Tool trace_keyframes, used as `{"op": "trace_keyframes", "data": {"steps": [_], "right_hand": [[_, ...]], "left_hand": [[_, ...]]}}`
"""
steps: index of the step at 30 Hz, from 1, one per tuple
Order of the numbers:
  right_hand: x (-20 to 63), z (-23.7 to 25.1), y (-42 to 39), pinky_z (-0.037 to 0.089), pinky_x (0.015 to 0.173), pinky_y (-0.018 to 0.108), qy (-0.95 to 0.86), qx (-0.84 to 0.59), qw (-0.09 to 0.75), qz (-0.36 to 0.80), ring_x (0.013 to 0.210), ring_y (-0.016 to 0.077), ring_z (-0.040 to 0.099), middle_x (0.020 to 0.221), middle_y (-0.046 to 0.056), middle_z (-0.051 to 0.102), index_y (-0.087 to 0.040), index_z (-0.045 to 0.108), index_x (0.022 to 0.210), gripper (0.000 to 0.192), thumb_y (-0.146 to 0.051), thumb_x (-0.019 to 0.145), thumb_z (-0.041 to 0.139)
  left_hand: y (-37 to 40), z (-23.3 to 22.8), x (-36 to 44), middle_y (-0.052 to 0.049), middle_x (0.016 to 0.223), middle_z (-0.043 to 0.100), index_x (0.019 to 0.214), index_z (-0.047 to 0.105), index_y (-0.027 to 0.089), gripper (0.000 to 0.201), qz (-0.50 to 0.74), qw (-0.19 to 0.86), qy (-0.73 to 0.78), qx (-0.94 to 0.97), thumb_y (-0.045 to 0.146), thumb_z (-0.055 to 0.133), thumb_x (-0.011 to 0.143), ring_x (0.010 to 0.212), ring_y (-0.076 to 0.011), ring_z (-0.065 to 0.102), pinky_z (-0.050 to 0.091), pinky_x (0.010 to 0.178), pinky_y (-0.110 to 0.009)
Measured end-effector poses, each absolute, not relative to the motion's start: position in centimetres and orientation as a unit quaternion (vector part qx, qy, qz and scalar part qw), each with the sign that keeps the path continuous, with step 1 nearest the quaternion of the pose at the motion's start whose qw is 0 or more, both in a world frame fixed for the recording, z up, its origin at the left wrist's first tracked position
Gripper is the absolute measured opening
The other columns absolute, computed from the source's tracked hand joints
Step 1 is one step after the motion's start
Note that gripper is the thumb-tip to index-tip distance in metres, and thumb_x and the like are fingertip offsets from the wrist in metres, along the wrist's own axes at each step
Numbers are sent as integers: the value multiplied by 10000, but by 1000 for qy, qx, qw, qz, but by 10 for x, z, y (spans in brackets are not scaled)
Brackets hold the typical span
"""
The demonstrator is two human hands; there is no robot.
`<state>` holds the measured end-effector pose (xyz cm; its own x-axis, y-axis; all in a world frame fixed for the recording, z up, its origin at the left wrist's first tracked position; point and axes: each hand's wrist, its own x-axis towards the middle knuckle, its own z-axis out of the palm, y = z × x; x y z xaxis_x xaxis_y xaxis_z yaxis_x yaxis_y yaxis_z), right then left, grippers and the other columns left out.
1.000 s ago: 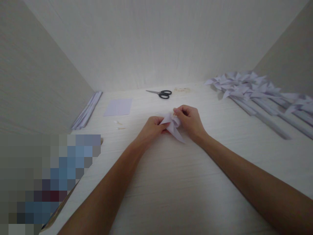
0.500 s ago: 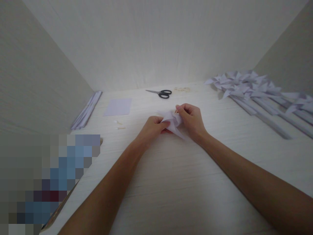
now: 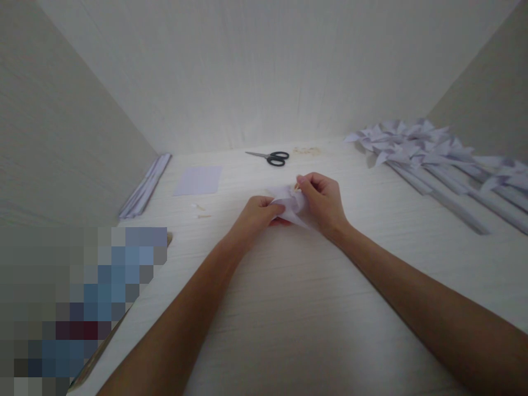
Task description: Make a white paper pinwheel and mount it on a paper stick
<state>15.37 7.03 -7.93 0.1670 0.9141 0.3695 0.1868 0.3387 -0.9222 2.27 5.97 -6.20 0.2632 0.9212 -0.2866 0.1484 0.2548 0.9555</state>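
My left hand (image 3: 258, 214) is closed on a white paper pinwheel (image 3: 293, 204), its thumb on top of the folded blades and the other fingers beneath. My right hand (image 3: 324, 195) pinches a short, thin wooden cotton-swab stick (image 3: 296, 187) at the pinwheel's middle. Whether the stick has gone through the paper cannot be made out. To the left on the table lie two short cotton swabs (image 3: 203, 216) with white tips. A flat square of white paper (image 3: 198, 181) rests behind them.
Black-handled scissors (image 3: 275, 159) lie near the back wall, beside small wooden scraps (image 3: 307, 150). Rolled paper sticks (image 3: 146, 187) are bundled at the left wall. Several pinwheels on paper sticks (image 3: 424, 146) are piled at the right. A blurred patch covers the lower left.
The pinwheel has tilted slightly between my hands, and its lower blade has shifted toward my right hand. More of the thin stick shows at my right fingertips.
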Motion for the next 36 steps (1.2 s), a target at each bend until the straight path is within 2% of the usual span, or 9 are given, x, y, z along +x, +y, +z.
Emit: {"op": "trace_keyframes", "data": {"steps": [13,36], "right_hand": [[153,-79,69,279,433,208,-572,-487,600,275,473,75,382,513,-27,471,-151,530,564,229,-298,736,498],[155,-80,69,303,476,225,-593,-489,587,253,505,86,397,528,-27,473,-158,515,568,224,-285,749,479]], "left_hand": [[62,-69,18,10,559,589,581,608,138,148,322,564,497,576,241,518,638,486,-64,488,356,491,-170],[63,-70,17,-11,593,576,641,605,122,205,312,530,501,609,302,509,629,522,-89,482,357,505,-203]]}}
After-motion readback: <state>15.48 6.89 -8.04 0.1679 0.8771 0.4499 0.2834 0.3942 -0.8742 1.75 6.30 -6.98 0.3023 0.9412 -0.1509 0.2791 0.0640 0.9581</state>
